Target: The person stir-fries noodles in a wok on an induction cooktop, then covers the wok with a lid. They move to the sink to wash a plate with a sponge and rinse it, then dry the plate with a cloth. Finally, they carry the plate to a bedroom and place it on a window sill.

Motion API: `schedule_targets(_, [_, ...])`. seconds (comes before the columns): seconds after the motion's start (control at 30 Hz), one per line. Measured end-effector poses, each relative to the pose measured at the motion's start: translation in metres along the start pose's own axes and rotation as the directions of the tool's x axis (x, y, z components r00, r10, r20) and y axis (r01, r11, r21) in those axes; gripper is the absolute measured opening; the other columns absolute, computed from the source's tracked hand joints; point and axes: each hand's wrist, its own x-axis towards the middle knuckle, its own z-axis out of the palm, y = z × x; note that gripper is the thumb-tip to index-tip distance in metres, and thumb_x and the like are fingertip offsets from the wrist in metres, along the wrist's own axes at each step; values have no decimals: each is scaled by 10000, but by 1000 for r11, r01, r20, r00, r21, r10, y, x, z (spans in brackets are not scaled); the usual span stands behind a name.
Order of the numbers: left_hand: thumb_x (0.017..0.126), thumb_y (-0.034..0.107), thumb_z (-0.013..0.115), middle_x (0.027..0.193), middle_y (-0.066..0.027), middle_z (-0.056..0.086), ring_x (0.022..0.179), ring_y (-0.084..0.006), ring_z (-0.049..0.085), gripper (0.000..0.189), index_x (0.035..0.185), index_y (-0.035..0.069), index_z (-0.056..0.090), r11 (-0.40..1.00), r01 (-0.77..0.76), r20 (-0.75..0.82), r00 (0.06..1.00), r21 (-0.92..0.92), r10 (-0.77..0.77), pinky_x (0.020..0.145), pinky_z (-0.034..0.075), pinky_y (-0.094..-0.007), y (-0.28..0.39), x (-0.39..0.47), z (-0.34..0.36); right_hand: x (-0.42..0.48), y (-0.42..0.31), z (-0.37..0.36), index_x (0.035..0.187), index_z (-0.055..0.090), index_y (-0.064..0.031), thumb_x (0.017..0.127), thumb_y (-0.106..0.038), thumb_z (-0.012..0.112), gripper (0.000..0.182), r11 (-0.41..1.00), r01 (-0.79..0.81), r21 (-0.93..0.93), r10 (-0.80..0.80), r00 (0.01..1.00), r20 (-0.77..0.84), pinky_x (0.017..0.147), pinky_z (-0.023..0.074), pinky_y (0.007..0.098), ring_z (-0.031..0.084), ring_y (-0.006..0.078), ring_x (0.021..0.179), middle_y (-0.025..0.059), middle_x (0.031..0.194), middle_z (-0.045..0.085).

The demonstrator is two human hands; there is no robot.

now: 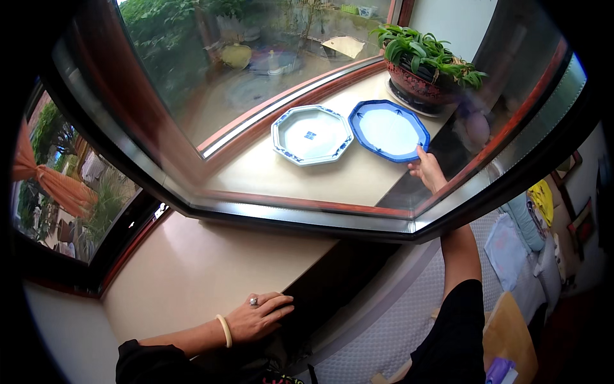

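Observation:
Through the glass of an open window sash (pixel 297 224), my right hand (pixel 429 172) grips the near right rim of an octagonal blue-rimmed plate (pixel 391 130), thumb on top and fingers at its edge. Whether this plate rests flat or is slightly raised cannot be told. Just left of it, a pale octagonal dish (pixel 312 137) with blue rim patterns and a small blue mark in its centre sits on the beige windowsill (pixel 201 254). My left hand (pixel 257 314), wearing a ring and a bangle, lies over the sill's front edge with fingers extended and holds nothing.
Behind the plates, a leafy plant in a red-brown pot (pixel 415 84) stands on a saucer. The sash's metal-and-wood frame crosses between me and the plates. Below right are a bed with a quilted cover (pixel 407 297) and a wooden chair back (pixel 511 331).

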Motion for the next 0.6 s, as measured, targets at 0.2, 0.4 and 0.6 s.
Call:
schedule_targets(0.2, [754, 130, 649, 1290, -92, 436, 1144, -242, 479, 480, 1207, 59, 509, 995, -7, -7, 1000, -96, 6, 807, 410, -382, -2, -1, -1, -11, -51, 13, 790, 556, -5, 881, -553, 478, 562, 746, -202, -634, 137, 979, -149, 433, 410, 298, 515, 147, 501, 89, 605, 558])
schedule_targets(0.4, [739, 98, 637, 1255, -84, 464, 1134, -229, 489, 424, 1151, 51, 550, 992, -31, -16, 999, -125, 29, 776, 404, -367, -4, 3, -1, -46, -81, 54, 917, 600, -58, 786, -212, 635, 205, -67, 646, -760, -460, 656, 598, 656, 491, 361, 610, 294, 742, 118, 838, 636])
schedule_targets(0.6, [720, 94, 658, 1233, -74, 498, 1092, -209, 521, 420, 1129, 66, 568, 997, -33, 9, 999, -74, 34, 776, 381, -337, -6, 7, -2, -23, -78, 97, 1319, 431, -117, 714, -48, 633, 642, -351, 878, -325, -392, 177, 903, 803, 469, 304, 568, 189, 853, 24, 1248, 544])
